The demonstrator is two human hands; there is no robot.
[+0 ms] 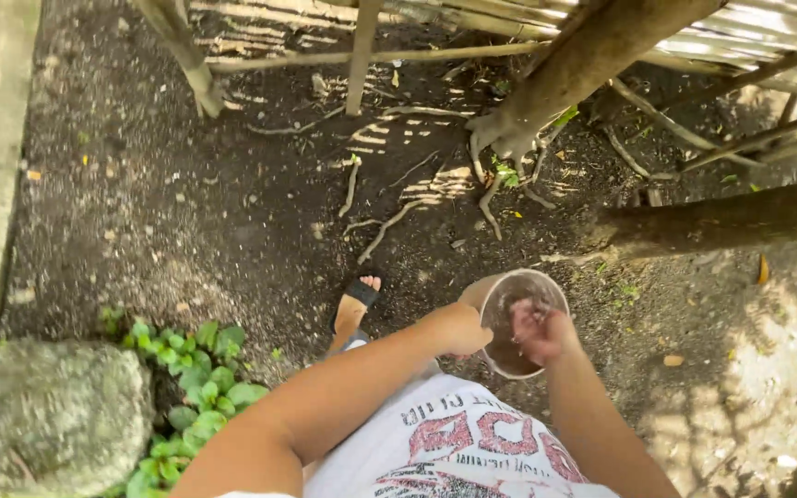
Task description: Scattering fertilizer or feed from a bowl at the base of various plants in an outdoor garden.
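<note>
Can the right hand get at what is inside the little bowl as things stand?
Probably yes. The right hand is already over the open top of the bowl, its fingers dipping inside. The left hand holds the bowl by its outer side, so nothing covers the opening.

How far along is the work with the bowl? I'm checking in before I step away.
Done: nothing in the garden shows a finished step; the dark soil lies bare. In hand: the left hand holds the round bowl by its side, while the right hand reaches into its dark contents. Left: the contents remain in the bowl, not spread anywhere visible.
</note>
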